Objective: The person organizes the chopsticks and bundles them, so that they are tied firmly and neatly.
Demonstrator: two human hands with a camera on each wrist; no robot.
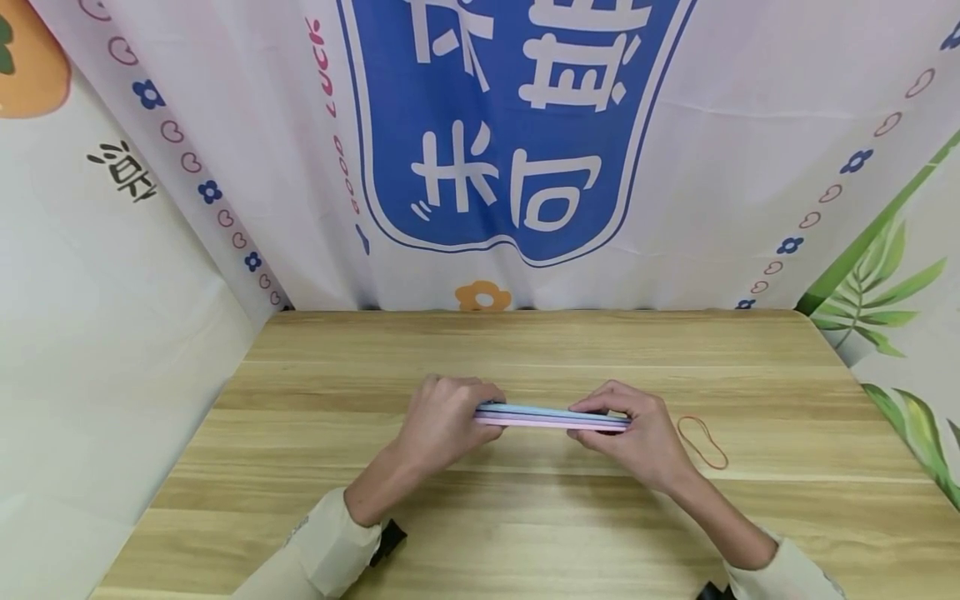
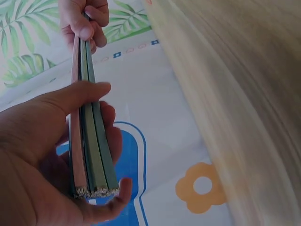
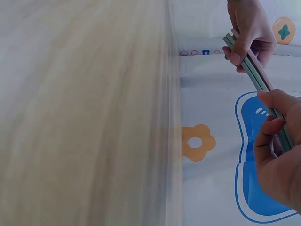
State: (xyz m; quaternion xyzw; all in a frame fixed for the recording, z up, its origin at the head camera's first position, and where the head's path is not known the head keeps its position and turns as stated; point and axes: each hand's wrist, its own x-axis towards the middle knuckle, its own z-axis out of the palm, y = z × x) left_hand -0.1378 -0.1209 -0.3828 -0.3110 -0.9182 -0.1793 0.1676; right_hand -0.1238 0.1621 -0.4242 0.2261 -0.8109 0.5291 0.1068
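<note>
**Stacked sticks held at both ends**

Centre frame, the left hand (image 1: 442, 425) and right hand (image 1: 637, 433) pinch a bundle of pastel sticks (image 1: 551, 417), fingers curled, above the surface (image 1: 525, 517). Uneven grip could let one slip; the rubber band (image 1: 702, 440) lies just right.

Light wooden table (image 1: 525, 517) w/ a red rubber band (image 1: 702, 441) lying flat near its right edge. Behind table: white printed backdrop (image 1: 712, 125) w/ blue emblem (image 1: 517, 125), orange flower (image 1: 483, 296), green leaves (image 1: 873, 304) at right.
</note>
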